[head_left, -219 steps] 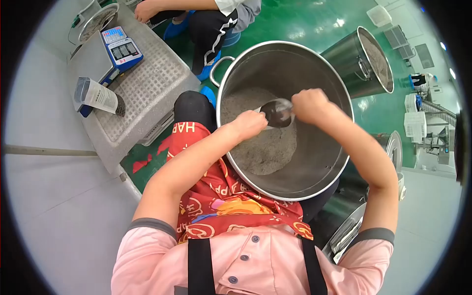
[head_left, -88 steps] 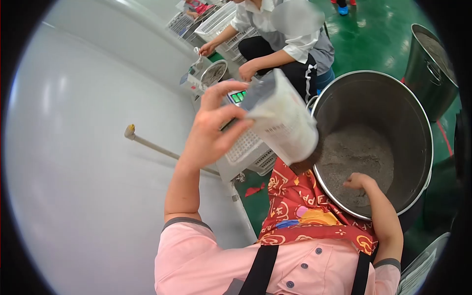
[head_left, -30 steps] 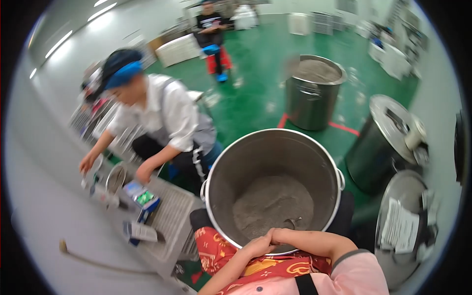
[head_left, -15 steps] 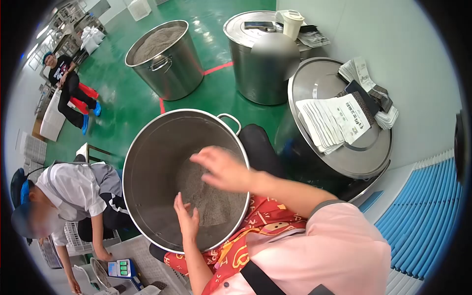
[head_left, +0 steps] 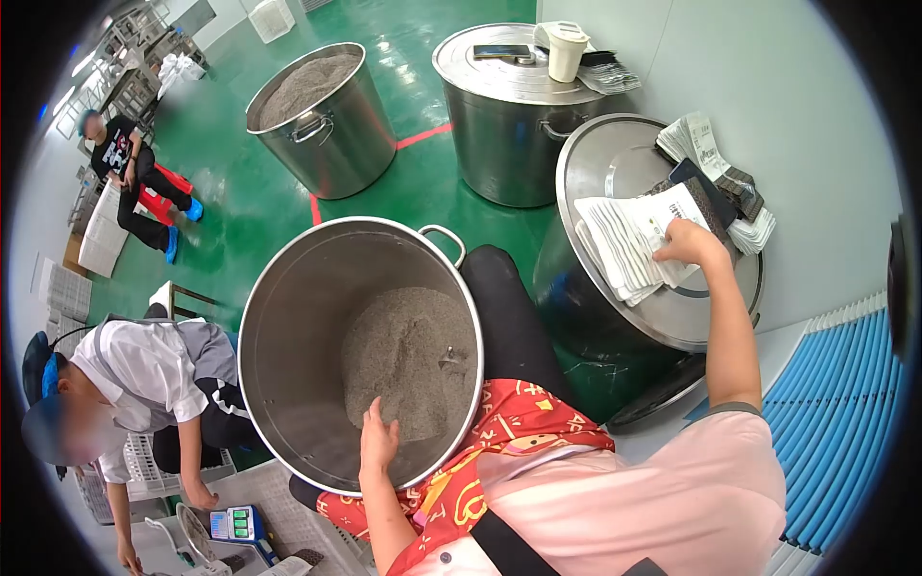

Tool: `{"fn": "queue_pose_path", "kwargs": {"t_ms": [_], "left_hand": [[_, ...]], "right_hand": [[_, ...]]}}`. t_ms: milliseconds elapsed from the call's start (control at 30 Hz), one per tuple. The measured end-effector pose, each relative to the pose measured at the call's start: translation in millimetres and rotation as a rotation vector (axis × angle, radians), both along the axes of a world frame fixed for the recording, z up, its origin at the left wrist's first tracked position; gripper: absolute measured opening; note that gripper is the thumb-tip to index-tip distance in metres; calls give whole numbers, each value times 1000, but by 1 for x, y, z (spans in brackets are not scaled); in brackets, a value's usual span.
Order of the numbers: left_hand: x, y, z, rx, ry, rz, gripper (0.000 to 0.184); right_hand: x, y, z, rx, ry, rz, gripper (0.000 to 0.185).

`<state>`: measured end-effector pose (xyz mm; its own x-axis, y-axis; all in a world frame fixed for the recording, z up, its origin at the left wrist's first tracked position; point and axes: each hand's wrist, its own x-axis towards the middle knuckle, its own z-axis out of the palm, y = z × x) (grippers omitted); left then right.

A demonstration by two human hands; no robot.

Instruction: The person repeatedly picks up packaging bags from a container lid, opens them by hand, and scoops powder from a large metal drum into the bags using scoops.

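Note:
A large steel pot (head_left: pixel 288 384) stands before me, partly filled with grey-brown powder (head_left: pixel 399 350). Inside its near side, my left hand (head_left: pixel 378 440) hovers over the powder, fingers apart and holding nothing. A small metal piece (head_left: pixel 451 355), perhaps a scoop's handle, sticks out of the powder. To the right, a fanned stack of printed white packaging bags (head_left: pixel 615 235) lies on a lidded steel barrel (head_left: pixel 600 158). My right hand (head_left: pixel 693 248) is at the stack's right part, its fingers bent onto a bag; the fingertips are partly hidden.
A pot of powder (head_left: pixel 307 86) and a lidded barrel (head_left: pixel 499 125) with a phone (head_left: pixel 501 51) and white cup (head_left: pixel 567 50) stand beyond. At left, a co-worker (head_left: pixel 158 374) bends by a blue scale (head_left: pixel 240 526). Another person (head_left: pixel 130 173) sits farther off. Blue tubing (head_left: pixel 826 422) lines the right side.
My right hand has moved from above the pot rightward to the bag stack. My left hand has shifted slightly right and down within the pot.

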<state>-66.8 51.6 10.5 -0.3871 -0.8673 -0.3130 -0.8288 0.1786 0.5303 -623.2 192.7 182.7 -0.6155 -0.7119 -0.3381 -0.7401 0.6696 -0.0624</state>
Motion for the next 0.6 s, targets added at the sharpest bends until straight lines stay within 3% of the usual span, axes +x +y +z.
{"fn": "queue_pose_path", "kwargs": {"t_ms": [133, 200, 267, 300, 367, 400, 433, 500, 600], "left_hand": [[-1, 3, -2, 16, -7, -29, 61], [-1, 3, -4, 52, -16, -34, 58], [5, 3, -13, -6, -12, -28, 56], [7, 3, -14, -28, 1, -32, 54], [5, 4, -10, -59, 15, -23, 52], [4, 6, -4, -35, 27, 9, 50], [2, 5, 2, -12, 36, 26, 48], [0, 3, 0, -165, 238, 55, 44], [-14, 1, 56, -169, 576, 201, 42]], "right_hand": [[1, -11, -6, 96, -46, -54, 31], [-26, -4, -23, 59, -193, -81, 34], [-44, -3, -30, 96, -129, -42, 34], [-55, -5, -38, 152, 112, 3, 32], [-31, -14, -3, -246, 468, 41, 23], [-41, -22, 4, -318, 544, 93, 22], [-31, -33, 19, -553, 588, 169, 22], [39, -72, 68, -907, 392, 267, 20], [140, -119, 93, -944, -376, 365, 15]]}}
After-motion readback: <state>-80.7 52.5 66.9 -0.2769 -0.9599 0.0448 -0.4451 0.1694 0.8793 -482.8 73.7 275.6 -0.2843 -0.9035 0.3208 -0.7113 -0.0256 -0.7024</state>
